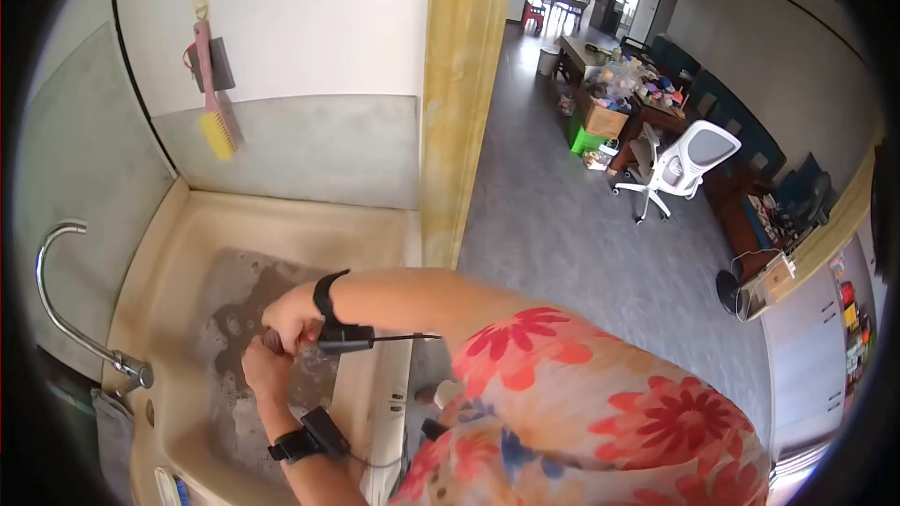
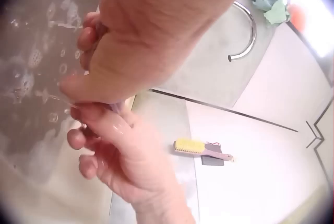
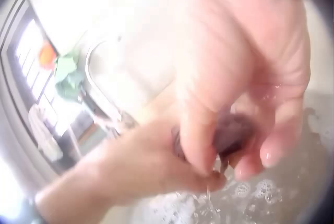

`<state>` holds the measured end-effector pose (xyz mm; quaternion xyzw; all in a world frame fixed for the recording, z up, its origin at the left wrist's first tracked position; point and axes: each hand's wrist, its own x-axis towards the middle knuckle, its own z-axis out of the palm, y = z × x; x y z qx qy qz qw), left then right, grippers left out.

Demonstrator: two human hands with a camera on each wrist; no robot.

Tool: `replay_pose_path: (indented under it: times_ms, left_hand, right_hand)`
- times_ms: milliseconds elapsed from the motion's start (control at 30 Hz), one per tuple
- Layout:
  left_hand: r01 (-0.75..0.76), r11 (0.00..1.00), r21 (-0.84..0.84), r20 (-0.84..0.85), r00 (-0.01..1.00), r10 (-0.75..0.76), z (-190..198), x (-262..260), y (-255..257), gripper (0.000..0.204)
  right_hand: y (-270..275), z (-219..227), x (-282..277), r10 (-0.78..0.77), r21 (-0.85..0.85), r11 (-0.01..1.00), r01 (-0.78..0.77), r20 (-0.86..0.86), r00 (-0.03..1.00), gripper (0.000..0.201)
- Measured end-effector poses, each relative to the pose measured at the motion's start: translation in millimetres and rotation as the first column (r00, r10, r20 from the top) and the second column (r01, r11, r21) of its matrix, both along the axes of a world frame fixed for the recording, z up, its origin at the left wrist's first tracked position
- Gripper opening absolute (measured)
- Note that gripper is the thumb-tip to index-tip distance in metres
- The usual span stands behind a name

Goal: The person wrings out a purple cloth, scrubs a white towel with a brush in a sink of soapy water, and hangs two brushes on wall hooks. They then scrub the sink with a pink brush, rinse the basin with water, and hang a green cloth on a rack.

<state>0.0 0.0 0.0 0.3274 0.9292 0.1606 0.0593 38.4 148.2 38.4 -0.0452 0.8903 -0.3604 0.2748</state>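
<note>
Both hands meet over the sink (image 1: 300, 211), which holds murky grey water with foam (image 1: 234, 326). Between them is a small dark purplish cloth (image 3: 235, 132), bunched up and wet; most of it is covered by fingers. My left hand (image 1: 267, 370) grips it from the near side. From the far side my right hand (image 1: 295, 317) curls its fingers and thumb round it. In the left wrist view only a thin strip of the cloth shows between the hands. Water drips beneath them in the right wrist view.
A curved metal faucet (image 1: 58, 305) rises at the sink's left edge. A yellow-bristled brush (image 1: 217, 134) with a pink handle hangs on the wall behind. A wooden door frame (image 1: 459, 103) borders the sink's right side. Grey cloth (image 1: 112, 436) hangs at lower left.
</note>
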Motion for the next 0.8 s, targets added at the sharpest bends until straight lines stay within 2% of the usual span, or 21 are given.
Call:
replay_pose_path:
  times_ms: [33,67,100,167,200,233,267,300,333,367,400,433,500,533,567,600,633,700,733,800]
  left_hand:
    - [0.029,0.997,0.077,-0.019,0.999,-0.028,5,-2,-2,0.045]
    - [0.060,0.987,0.152,-0.040,0.998,-0.055,9,-4,-4,0.045]
    - [0.044,0.983,0.181,0.008,0.999,-0.046,-12,5,-2,0.045]
    - [0.209,0.854,0.477,0.073,0.959,-0.275,-17,-11,-2,0.047]
    - [0.194,0.866,0.460,0.103,0.957,-0.269,-15,-2,-12,0.047]
    - [0.017,0.860,0.510,0.385,0.890,-0.245,-3,2,-13,0.044]
    - [-0.163,0.841,0.515,0.617,0.752,-0.233,9,0,-11,0.043]
    - [-0.166,0.839,0.518,0.608,0.762,-0.224,18,-3,-10,0.043]
    - [-0.397,0.734,0.550,0.732,0.653,-0.195,24,-3,-11,0.039]
    - [-0.612,0.594,0.522,0.832,0.519,-0.196,27,-1,-13,0.035]
    - [-0.628,0.486,0.608,0.794,0.482,-0.370,15,-14,-16,0.027]
    - [-0.641,0.475,0.603,0.798,0.491,-0.350,2,-20,-16,0.027]
    - [-0.765,0.236,0.599,0.773,0.476,-0.419,7,-22,-20,0.025]
    - [-0.779,0.183,0.600,0.747,0.464,-0.475,1,-26,-22,0.025]
    - [-0.789,0.120,0.603,0.716,0.468,-0.518,0,-30,-26,0.024]
    - [-0.788,0.053,0.613,0.660,0.474,-0.583,15,-23,-24,0.024]
    - [-0.799,-0.038,0.600,0.573,0.463,-0.676,23,-20,-26,0.023]
    - [-0.652,0.106,0.751,0.492,0.444,-0.749,33,-19,-32,0.028]
    - [-0.641,0.087,0.762,0.497,0.495,-0.713,45,-8,-28,0.029]
    - [-0.650,0.049,0.758,0.511,0.546,-0.664,58,8,-28,0.029]
  right_hand:
    - [8,10,8,-0.097,-0.201,0.974,0.105,0.046,0.994,0.039]
    - [10,38,24,-0.191,-0.323,0.920,0.223,0.126,0.973,0.039]
    - [12,24,30,-0.187,-0.287,0.930,0.231,0.170,0.967,0.039]
    - [16,15,19,-0.398,-0.292,0.852,0.434,0.179,0.900,0.040]
    - [6,9,27,-0.417,-0.303,0.841,0.448,0.164,0.894,0.037]
    - [4,3,29,-0.409,-0.304,0.842,0.445,0.176,0.895,0.037]
    - [7,-1,25,-0.460,-0.440,0.789,0.428,0.038,0.887,0.033]
    - [6,3,22,-0.517,-0.572,0.727,0.379,-0.094,0.851,0.029]
    - [5,6,24,-0.578,-0.624,0.681,0.384,-0.135,0.805,0.021]
    - [4,8,28,-0.570,-0.632,0.679,0.374,-0.134,0.810,0.021]
    - [4,12,32,-0.566,-0.587,0.725,0.361,-0.210,0.797,0.022]
    - [3,15,38,-0.545,-0.537,0.772,0.341,-0.282,0.790,0.022]
    - [13,4,43,-0.456,-0.434,0.859,0.273,-0.403,0.794,0.025]
    - [22,-6,44,-0.345,-0.374,0.914,0.156,-0.515,0.784,0.027]
    - [29,-10,47,-0.254,-0.355,0.933,0.053,-0.551,0.795,0.026]
    - [35,-13,48,-0.184,-0.450,0.892,-0.046,-0.453,0.872,0.029]
    - [30,12,61,-0.229,-0.600,0.791,0.119,-0.109,0.967,0.032]
    - [24,23,65,-0.376,-0.688,0.662,0.299,0.040,0.926,0.034]
    - [17,21,60,-0.322,-0.689,0.677,0.258,0.038,0.946,0.034]
    - [9,14,50,-0.380,-0.680,0.689,0.252,-0.043,0.924,0.025]
